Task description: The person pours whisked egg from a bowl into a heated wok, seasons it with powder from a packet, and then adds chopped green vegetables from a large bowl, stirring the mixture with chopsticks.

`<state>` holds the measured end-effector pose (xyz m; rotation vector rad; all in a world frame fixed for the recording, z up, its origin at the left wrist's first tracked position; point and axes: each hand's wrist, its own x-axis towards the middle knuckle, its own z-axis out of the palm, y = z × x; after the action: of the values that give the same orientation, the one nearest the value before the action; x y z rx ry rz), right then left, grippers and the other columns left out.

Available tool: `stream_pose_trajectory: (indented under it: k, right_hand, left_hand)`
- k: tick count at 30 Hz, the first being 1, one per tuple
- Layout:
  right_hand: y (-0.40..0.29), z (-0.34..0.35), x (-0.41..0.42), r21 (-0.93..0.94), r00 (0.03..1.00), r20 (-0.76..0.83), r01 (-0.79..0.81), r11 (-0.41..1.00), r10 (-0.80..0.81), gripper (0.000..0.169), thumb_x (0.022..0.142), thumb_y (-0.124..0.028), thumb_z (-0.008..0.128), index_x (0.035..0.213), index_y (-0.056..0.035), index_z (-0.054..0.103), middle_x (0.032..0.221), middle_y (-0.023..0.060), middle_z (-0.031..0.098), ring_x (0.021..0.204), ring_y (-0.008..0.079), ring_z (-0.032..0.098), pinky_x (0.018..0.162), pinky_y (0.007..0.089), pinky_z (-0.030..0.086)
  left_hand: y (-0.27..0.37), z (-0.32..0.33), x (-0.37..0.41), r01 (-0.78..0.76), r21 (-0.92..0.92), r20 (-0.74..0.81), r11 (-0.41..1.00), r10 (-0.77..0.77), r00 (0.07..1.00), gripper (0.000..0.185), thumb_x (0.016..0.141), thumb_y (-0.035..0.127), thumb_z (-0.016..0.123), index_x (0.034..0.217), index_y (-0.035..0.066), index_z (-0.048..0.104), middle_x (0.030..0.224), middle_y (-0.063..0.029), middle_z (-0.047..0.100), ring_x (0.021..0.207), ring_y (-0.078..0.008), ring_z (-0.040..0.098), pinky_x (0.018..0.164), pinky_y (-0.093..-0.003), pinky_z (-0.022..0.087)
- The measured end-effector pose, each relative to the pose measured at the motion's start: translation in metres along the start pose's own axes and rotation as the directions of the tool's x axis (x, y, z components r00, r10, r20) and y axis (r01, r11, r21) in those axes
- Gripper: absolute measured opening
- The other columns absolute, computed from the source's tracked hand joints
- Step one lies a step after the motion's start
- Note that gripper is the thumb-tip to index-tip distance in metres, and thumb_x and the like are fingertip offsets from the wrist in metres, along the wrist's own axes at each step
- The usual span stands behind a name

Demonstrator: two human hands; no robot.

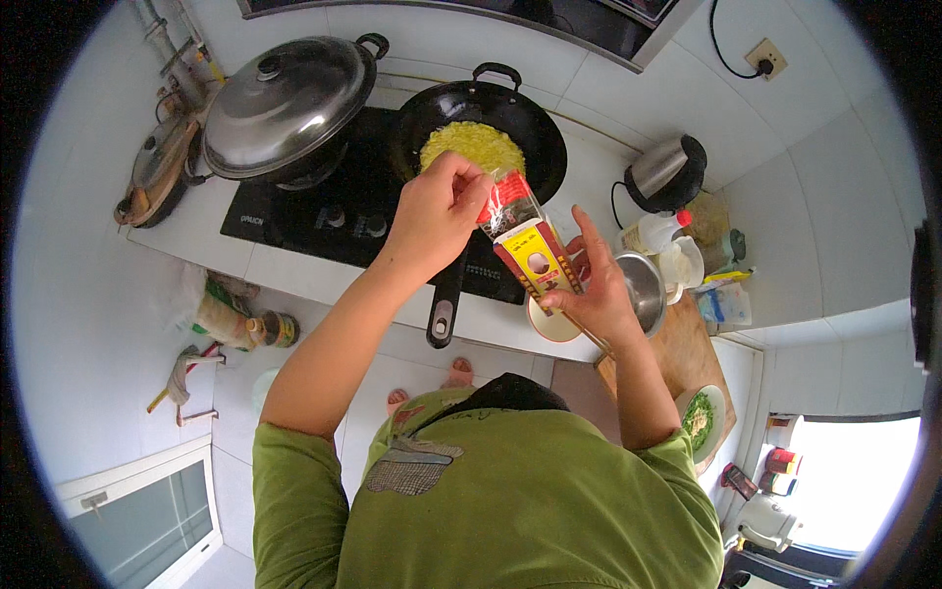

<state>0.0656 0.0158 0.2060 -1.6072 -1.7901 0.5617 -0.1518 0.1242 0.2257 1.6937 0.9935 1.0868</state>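
My left hand (445, 213) pinches the top of a clear plastic seasoning packet (536, 254) with red, yellow and brown printing. Under its lower part is my right hand (597, 287), thumb on the front and fingers behind the right side, with thin sticks, seemingly chopsticks, running down beside the palm. Beyond my hands, a yellow egg-like layer (475, 143) lies in a black wok (544, 147) on the hob. The wok's long handle points towards me. A pale bowl (552, 327) stands partly hidden below the packet.
A lidded pan (294, 110) stands on the black glass hob (280, 217). To the right are an electric kettle (666, 173), a white bottle (651, 232), a metal bowl (642, 294) and a wooden board (681, 346). On the board sits a bowl of chopped greens (699, 420).
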Motion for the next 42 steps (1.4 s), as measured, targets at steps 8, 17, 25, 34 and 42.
stream_pose_trajectory:
  k: [8, 17, 25, 34, 42]
  right_hand:
    - [-0.023, 0.014, 0.007, -0.242, 0.994, -0.094, 0.029, 0.970, -0.053, 0.100, 0.061, -0.027, 0.082, 0.142, -0.0109, 0.026, 0.110, 0.0189, 0.050, 0.090, 0.0347, 0.060, 0.071, 0.0408, 0.053]
    - [-0.001, 0.010, 0.031, -0.138, 0.909, -0.398, 0.076, 0.987, -0.126, 0.045, 0.086, -0.013, 0.063, 0.123, -0.0026, 0.040, 0.091, 0.0183, 0.063, 0.074, 0.0326, 0.063, 0.063, 0.0368, 0.050]
    - [0.007, -0.015, 0.077, -0.065, 0.953, -0.276, 0.113, 0.991, -0.127, 0.047, 0.084, -0.011, 0.064, 0.125, -0.0113, 0.041, 0.089, 0.0171, 0.064, 0.076, 0.0278, 0.065, 0.065, 0.0355, 0.050]
    - [0.033, -0.029, 0.143, -0.604, 0.994, -0.024, 0.073, 0.794, -0.109, 0.033, 0.090, -0.022, 0.056, 0.121, -0.0182, 0.047, 0.086, 0.0166, 0.063, 0.077, 0.0385, 0.060, 0.067, 0.0418, 0.048]
    - [0.018, -0.013, 0.181, -0.804, 0.989, 0.061, 0.130, 0.581, -0.137, 0.033, 0.088, -0.023, 0.055, 0.120, -0.0214, 0.048, 0.097, 0.0126, 0.063, 0.086, 0.0361, 0.062, 0.071, 0.0453, 0.049]
  left_hand:
    - [0.016, 0.029, 0.000, 0.288, -0.701, 0.126, 0.652, -0.284, 0.951, 0.021, 0.093, 0.014, 0.052, 0.099, -0.004, 0.043, 0.099, -0.0160, 0.053, 0.080, -0.0237, 0.063, 0.066, -0.0338, 0.060]
    - [0.037, 0.067, 0.005, 0.300, -0.895, 0.186, 0.331, -0.334, 0.924, 0.022, 0.093, 0.014, 0.053, 0.101, -0.002, 0.041, 0.102, -0.0176, 0.055, 0.089, -0.0272, 0.064, 0.081, -0.0394, 0.058]
    - [0.026, 0.060, -0.023, 0.263, -0.884, 0.167, 0.386, -0.266, 0.949, 0.026, 0.094, 0.011, 0.050, 0.115, 0.000, 0.038, 0.112, -0.0204, 0.055, 0.098, -0.0276, 0.062, 0.089, -0.0386, 0.053]
    - [0.006, -0.003, -0.112, 0.401, -0.797, 0.252, 0.452, -0.354, 0.901, 0.031, 0.093, 0.012, 0.053, 0.120, 0.006, 0.040, 0.105, -0.0157, 0.061, 0.089, -0.0253, 0.063, 0.073, -0.0360, 0.055]
    - [-0.050, -0.068, -0.187, 0.300, -0.847, -0.149, 0.439, -0.738, 0.659, 0.025, 0.091, 0.012, 0.055, 0.113, 0.004, 0.046, 0.095, -0.0127, 0.061, 0.075, -0.0195, 0.062, 0.062, -0.0288, 0.052]
